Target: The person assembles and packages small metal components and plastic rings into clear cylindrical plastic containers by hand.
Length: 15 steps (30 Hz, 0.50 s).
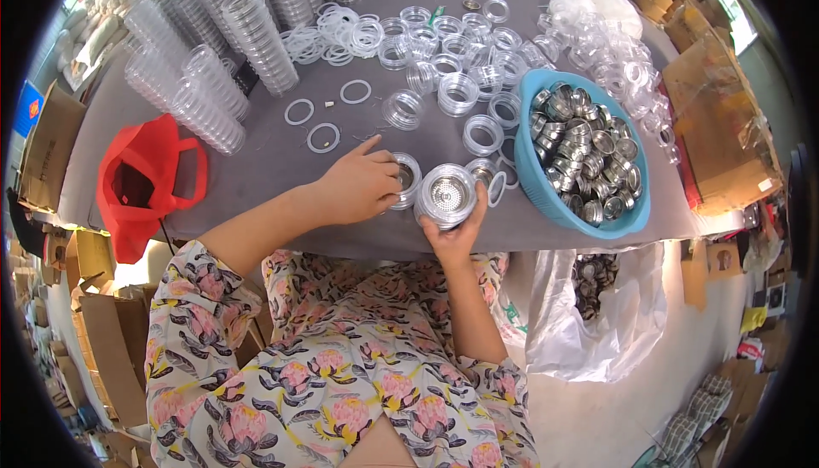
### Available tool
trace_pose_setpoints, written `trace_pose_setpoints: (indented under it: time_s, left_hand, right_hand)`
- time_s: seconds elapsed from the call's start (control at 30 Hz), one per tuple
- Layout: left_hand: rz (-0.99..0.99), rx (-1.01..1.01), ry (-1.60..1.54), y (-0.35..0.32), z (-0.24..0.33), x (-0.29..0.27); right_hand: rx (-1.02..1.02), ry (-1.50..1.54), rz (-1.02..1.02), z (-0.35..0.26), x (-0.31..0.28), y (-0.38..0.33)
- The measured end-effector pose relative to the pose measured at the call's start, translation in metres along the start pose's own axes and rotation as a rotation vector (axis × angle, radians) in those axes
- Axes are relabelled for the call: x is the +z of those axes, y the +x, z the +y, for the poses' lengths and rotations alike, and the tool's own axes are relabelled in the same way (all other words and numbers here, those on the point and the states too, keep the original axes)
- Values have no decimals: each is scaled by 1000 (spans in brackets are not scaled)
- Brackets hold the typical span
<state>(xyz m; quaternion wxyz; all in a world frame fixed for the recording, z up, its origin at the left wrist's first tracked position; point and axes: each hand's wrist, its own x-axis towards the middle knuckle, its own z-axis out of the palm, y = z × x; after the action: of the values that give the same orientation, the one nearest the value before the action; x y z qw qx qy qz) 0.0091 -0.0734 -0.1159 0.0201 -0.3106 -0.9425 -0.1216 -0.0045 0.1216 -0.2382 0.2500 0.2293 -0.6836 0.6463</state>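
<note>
In my right hand [452,233] is a round clear plastic container [446,196] with a perforated metal disc inside it, the fingers wrapped round its side. To its left, my left hand [363,180] has bent fingers at the edge of another clear round plastic piece [408,180] with metal inside; the index finger stretches forward and the thumb is mostly hidden. Close to my right fingertips are a similar small round piece [482,171] and a thin white ring [496,188]. Three white rings [323,137] lie flat on the table beyond my left hand.
A blue plastic basket [533,180] full of metal cups stands at right. Clear round pieces [458,93] and white rings [334,37] cover the table's far middle. Tall stacks of clear pieces [260,41] stand far left, behind a red bag [128,178]. A white sack [597,323] hangs below.
</note>
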Motion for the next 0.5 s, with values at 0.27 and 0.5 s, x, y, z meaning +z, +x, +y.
trace_pose_setpoints:
  time_s: [0.27,0.5]
  left_hand:
    - [341,-450,-983,-11,-8,-4]
    - [307,215,-279,30,32,-40]
  right_hand:
    - [-37,-22,-6,-1,1,1]
    - [-51,-51,-13,-2,1,5]
